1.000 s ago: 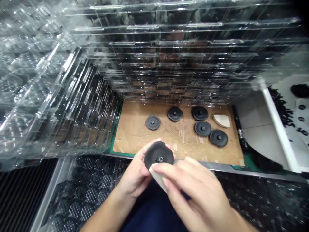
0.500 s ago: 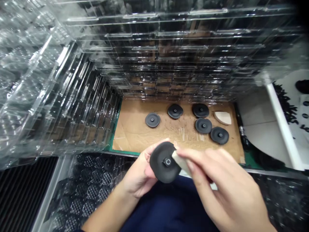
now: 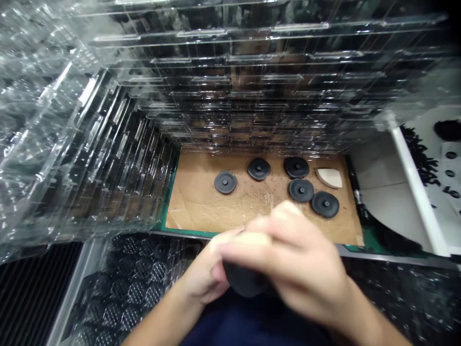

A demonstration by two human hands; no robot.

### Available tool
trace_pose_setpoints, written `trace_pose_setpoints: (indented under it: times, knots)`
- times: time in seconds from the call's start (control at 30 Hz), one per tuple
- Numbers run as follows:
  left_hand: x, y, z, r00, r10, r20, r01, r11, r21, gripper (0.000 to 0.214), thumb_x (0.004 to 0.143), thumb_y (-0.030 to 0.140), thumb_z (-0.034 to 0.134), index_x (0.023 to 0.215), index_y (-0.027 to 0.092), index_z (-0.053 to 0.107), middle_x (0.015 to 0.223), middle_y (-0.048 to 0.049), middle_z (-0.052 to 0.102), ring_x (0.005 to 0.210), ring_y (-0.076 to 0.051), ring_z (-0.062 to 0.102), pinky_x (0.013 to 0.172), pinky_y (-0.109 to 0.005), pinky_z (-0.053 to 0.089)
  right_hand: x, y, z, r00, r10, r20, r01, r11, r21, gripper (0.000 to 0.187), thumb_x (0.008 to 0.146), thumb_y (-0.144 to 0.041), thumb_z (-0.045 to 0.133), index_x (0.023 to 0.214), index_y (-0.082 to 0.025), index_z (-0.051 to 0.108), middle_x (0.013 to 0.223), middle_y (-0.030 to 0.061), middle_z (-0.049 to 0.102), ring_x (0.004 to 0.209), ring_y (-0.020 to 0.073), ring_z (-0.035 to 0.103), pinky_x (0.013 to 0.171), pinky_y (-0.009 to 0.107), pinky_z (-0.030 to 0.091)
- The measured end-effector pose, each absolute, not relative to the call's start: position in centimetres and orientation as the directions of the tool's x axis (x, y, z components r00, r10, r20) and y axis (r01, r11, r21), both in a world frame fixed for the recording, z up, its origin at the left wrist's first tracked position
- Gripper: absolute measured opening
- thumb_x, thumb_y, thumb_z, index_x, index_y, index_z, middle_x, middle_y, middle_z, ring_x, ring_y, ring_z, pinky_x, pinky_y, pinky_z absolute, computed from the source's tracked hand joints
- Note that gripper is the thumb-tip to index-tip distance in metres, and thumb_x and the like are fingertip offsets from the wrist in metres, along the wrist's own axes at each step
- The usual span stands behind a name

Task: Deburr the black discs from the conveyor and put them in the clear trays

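In the head view my left hand (image 3: 207,271) is closed on the edge of a round black plastic disc (image 3: 245,281) with slightly wavy sides. My right hand (image 3: 291,259) is curled over the disc's upper part, smeared by motion, and covers its hub. The cream wedge-shaped pad seen in its fingers half a second ago is hidden behind them now. Beyond my hands, several similar black discs (image 3: 301,190) with small central hubs lie on a cardboard sheet (image 3: 194,202). A second cream pad (image 3: 329,178) rests at the sheet's right end.
Tall stacks of clear plastic trays (image 3: 230,96) stand behind the cardboard and to the left. Below left, a clear tray (image 3: 133,288) holds dark parts. On the right, a white-edged bin wall (image 3: 414,182) stands before a white surface with small black pieces.
My right hand has moved left across the disc, covering its hub and the cream pad. The disc sits slightly lower and is partly hidden. The discs on the cardboard stay put.
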State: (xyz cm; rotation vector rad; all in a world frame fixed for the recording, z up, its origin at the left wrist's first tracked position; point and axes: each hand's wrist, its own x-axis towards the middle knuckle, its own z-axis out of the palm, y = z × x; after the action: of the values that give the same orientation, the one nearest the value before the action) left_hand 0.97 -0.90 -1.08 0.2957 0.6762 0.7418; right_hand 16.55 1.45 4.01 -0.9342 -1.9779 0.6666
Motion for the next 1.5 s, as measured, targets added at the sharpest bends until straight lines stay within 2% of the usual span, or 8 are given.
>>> trace_pose_setpoints:
  times: [0.2, 0.4, 0.63, 0.97, 1.07, 1.17, 1.3, 1.5]
  knots:
    - [1.0, -0.8, -0.4, 0.611, 0.71, -0.349, -0.644, 0.703, 0.303, 0.054, 0.058, 0.03, 0.086, 0.108, 0.02, 0.069, 0.103, -0.0058, 0.075, 0.087, -0.021, 0.072, 0.078, -0.027, 0.055, 19.7, 3.5, -4.0, -0.005, 1.0, 0.02, 0.538, 0.019, -0.842, 0.022, 0.089, -0.032, 0.055, 0.1, -0.024, 0.072, 0.097, 0.0047, 0.07, 0.086, 0.0187, 0.065, 0.074, 0.032, 0.053]
    - [1.1, -0.8, -0.8, 0.612, 0.702, -0.366, -0.67, 0.705, 0.232, 0.057, 0.055, 0.038, 0.087, 0.106, 0.019, 0.069, 0.099, -0.0063, 0.076, 0.086, -0.023, 0.073, 0.075, -0.028, 0.058, 18.8, 0.6, -8.4, 0.093, 0.994, 0.05, 0.545, -0.009, -0.838, 0.03, 0.09, -0.027, 0.05, 0.114, -0.017, 0.064, 0.116, 0.0144, 0.056, 0.058, 0.01, 0.053, 0.063, 0.032, 0.054]
    - [1.4, -0.6, 0.0, 0.597, 0.685, -0.418, -0.661, 0.715, 0.227, 0.054, 0.051, 0.043, 0.087, 0.094, 0.014, 0.074, 0.091, -0.0063, 0.076, 0.081, -0.021, 0.073, 0.071, -0.026, 0.059, 18.3, -0.3, -6.1, -0.03, 0.998, 0.059, 0.469, 0.066, -0.88, 0.021, 0.091, -0.025, 0.049, 0.097, -0.021, 0.068, 0.105, 0.009, 0.067, 0.103, 0.0206, 0.062, 0.086, 0.037, 0.052]
    - [0.5, -2.4, -1.1, 0.61, 0.741, -0.283, -0.676, 0.672, 0.302, 0.058, 0.076, 0.063, 0.058, 0.116, 0.022, 0.066, 0.101, -0.007, 0.073, 0.082, -0.02, 0.073, 0.068, -0.024, 0.058, 18.0, -1.2, -6.2, -0.071, 0.997, -0.015, 0.423, 0.017, -0.906, 0.022, 0.089, -0.026, 0.051, 0.094, -0.021, 0.071, 0.092, 0.0067, 0.071, 0.088, 0.0185, 0.067, 0.078, 0.032, 0.053]
    - [0.0, -2.9, -1.3, 0.448, 0.876, -0.179, -0.625, 0.45, 0.638, 0.052, 0.082, 0.056, 0.057, 0.128, 0.031, 0.056, 0.11, -0.0062, 0.069, 0.085, -0.019, 0.072, 0.073, -0.028, 0.057, 18.2, -1.3, -6.2, -0.055, 0.998, -0.011, 0.41, 0.013, -0.912, 0.023, 0.088, -0.026, 0.05, 0.091, -0.022, 0.072, 0.091, 0.0067, 0.072, 0.087, 0.0194, 0.067, 0.075, 0.031, 0.053]
    - [-0.7, -3.2, -1.8, 0.272, 0.954, 0.124, -0.245, -0.056, 0.968, 0.073, 0.078, 0.039, 0.07, 0.142, 0.039, 0.035, 0.122, -0.0074, 0.061, 0.106, -0.024, 0.064, 0.091, -0.038, 0.052, 18.4, -1.5, -5.5, -0.039, 0.999, -0.006, 0.389, 0.009, -0.921, 0.021, 0.087, -0.025, 0.053, 0.091, -0.023, 0.073, 0.089, 0.0057, 0.071, 0.084, 0.0189, 0.067, 0.07, 0.028, 0.052]
    - [-1.2, -3.5, -1.7, 0.337, 0.857, 0.39, 0.152, -0.458, 0.876, 0.106, 0.075, 0.019, 0.071, 0.149, 0.037, -0.002, 0.124, -0.0111, 0.056, 0.112, -0.025, 0.058, 0.098, -0.045, 0.049, 18.5, -2.3, -3.7, -0.013, 1.0, 0.0, 0.319, 0.004, -0.948, 0.017, 0.086, -0.024, 0.057, 0.089, -0.025, 0.074, 0.088, 0.0036, 0.07, 0.085, 0.0163, 0.065, 0.067, 0.023, 0.049]
    - [-1.0, -4.7, -0.8, 0.368, 0.824, 0.431, 0.236, -0.532, 0.813, 0.105, 0.077, 0.022, 0.07, 0.149, 0.03, -0.006, 0.119, -0.0143, 0.056, 0.109, -0.026, 0.06, 0.094, -0.045, 0.052, 18.5, -4.9, -1.3, 0.02, 0.999, 0.037, 0.1, 0.035, -0.994, 0.01, 0.085, -0.029, 0.064, 0.092, -0.031, 0.071, 0.083, -0.0022, 0.068, 0.074, 0.0103, 0.063, 0.066, 0.018, 0.051]
